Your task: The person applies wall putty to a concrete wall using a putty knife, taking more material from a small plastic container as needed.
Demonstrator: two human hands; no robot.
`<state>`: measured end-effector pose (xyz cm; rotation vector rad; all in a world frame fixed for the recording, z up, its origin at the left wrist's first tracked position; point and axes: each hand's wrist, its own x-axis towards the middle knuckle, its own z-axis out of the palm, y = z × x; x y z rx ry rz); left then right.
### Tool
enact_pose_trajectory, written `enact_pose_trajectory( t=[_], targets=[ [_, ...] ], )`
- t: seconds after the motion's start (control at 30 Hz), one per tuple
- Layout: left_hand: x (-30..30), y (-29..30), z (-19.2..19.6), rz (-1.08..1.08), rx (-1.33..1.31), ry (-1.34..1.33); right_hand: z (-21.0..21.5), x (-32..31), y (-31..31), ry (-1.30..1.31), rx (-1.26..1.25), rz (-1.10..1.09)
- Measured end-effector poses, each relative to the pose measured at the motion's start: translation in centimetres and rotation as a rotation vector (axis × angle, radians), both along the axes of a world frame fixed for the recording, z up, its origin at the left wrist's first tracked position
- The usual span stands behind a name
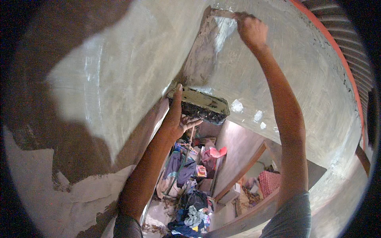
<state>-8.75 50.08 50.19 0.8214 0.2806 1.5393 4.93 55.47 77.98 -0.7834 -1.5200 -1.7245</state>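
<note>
My left hand [178, 117] holds up a dark, plaster-crusted rectangular mud pan [216, 115], thumb along its near-left end and fingers spread beneath. Grey-beige paste coats the inside of the pan. Higher up and to the right, my right hand [253, 32] is closed round a putty knife [223, 14], its handle mostly hidden in the fist. The blade lies against the grey wall [301, 63] near the inner corner. Below the blade, a white wet-looking smear [224, 32] runs down beside a darker brownish strip [201, 59].
White filler patches [237, 106] dot the wall right of the pan. At left, the other wall [131, 51] has dark unfinished areas. Below are piled clothes [194, 214], a red-checked bundle [269, 182] and a wooden frame [248, 166]. Corrugated roofing [337, 23] is at upper right.
</note>
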Motion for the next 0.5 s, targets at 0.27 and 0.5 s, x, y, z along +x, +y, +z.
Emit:
enact_pose_trajectory(
  t=[0.27, 0.5],
  targets=[
    [-0.6, 0.5, -0.4, -0.113, 0.056, -0.003, -9.3, -2.0, -0.5, -0.187, -0.188, 0.085],
    [-0.1, 0.1, 0.3, -0.037, -0.012, 0.001, -1.9, -2.8, 0.0, -0.113, -0.009, 0.11]
  ],
)
